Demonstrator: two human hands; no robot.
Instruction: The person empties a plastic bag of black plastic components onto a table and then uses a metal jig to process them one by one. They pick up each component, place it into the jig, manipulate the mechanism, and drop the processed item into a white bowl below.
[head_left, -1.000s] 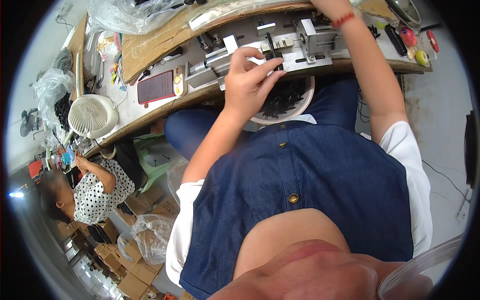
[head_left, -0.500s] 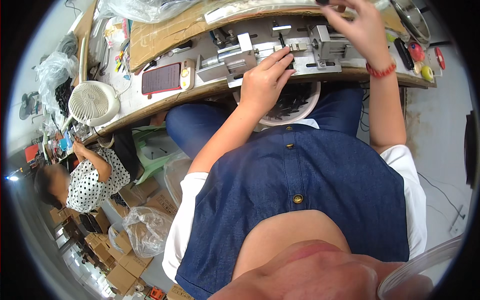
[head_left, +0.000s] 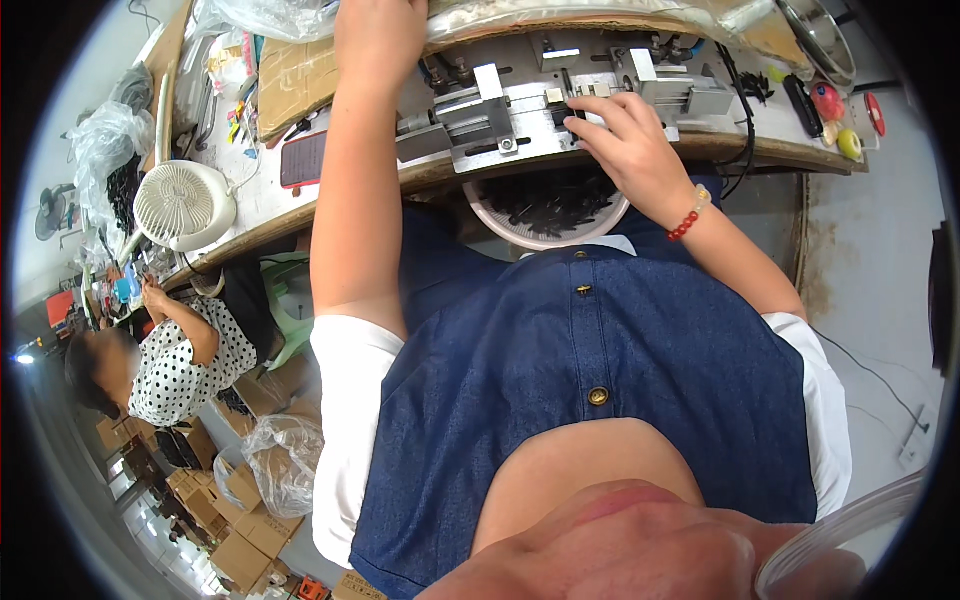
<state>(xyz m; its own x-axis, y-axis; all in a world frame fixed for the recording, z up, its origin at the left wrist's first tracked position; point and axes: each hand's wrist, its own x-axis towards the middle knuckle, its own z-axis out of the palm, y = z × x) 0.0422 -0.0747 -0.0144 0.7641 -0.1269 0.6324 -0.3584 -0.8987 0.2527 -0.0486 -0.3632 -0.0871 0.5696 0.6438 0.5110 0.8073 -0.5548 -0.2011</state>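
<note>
the black part (head_left: 562, 117) sits about midway along the jig (head_left: 535, 128), whose plate reaches the front edge of the desk (head_left: 255, 190); just below that edge is a basin (head_left: 493, 230) of dark pieces. bare desk runs between the phone (head_left: 303, 160) and the fan (head_left: 184, 205); cardboard (head_left: 290, 80) crowds the back. beyond, at left, a co-worker (head_left: 190, 370) is near stacked boxes (head_left: 240, 555). the right hand (head_left: 635, 150), fingers bent, has its tips at the black part; cannot tell whether they pinch it. the left hand (head_left: 382, 35) reaches over the cardboard, fingertips cut off, grasp unclear.
</note>
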